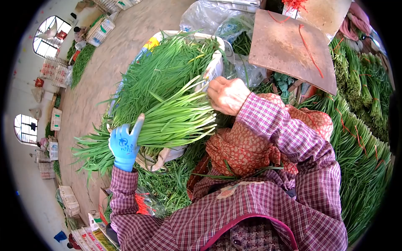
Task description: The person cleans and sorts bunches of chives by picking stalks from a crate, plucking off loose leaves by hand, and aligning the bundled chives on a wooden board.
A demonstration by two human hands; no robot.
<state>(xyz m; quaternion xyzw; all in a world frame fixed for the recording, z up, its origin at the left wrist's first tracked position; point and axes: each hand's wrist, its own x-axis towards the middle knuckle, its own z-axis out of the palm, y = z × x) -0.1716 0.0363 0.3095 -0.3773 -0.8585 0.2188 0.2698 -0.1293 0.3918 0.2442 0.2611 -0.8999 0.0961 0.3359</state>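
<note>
A bunch of garlic chives (180, 119) lies across my left hand (125, 144), which wears a blue glove. The glove's fingers wrap under the bunch and its thumb lies over the top. The pale stalk ends point right, toward my bare right hand (228, 95). Its fingers are pinched together at a few of the upper stalk ends; the fingertips are partly hidden. Beneath the bunch stands a white basket (215, 65) heaped with loose green chives (167, 69).
A brown board (293, 50) with a red tie (307, 48) lies at upper right. Tied chive bundles (364, 167) line the right side. Trimmed leaves (167, 184) and a bag of red ties (144, 203) lie below. Clear plastic bags (205, 16) sit behind the basket.
</note>
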